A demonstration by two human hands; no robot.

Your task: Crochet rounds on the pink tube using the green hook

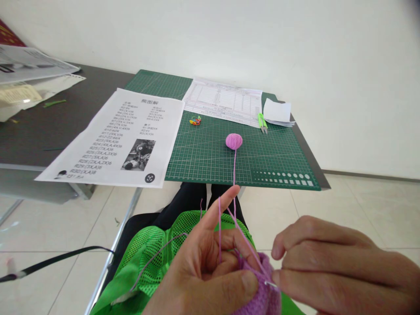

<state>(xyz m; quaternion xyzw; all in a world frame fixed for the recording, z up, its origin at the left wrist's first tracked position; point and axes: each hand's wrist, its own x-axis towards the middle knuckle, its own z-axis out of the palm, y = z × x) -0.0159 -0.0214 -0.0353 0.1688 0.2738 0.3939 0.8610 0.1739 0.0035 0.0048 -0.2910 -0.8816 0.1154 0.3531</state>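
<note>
My left hand (pixel 206 262) pinches a piece of purple crochet work (pixel 267 302) at the bottom of the view. Its index finger is raised, with purple yarn (pixel 219 227) looped over it. My right hand (pixel 337 267) is closed around a crochet hook (pixel 271 284), whose metal tip shows at the edge of the crochet piece; the handle is hidden by the fingers. From the work, the strand runs up to a small purple yarn ball (pixel 234 141) on the green cutting mat (pixel 210 153).
A printed pattern sheet (pixel 111 135) overlaps the mat's left side. Colourful stitch markers (pixel 195 121), a printed form (pixel 223 100), green thread snips (pixel 262 123) and white paper slips (pixel 277 110) lie on the mat. A plastic bag (pixel 19 96) and papers sit at far left.
</note>
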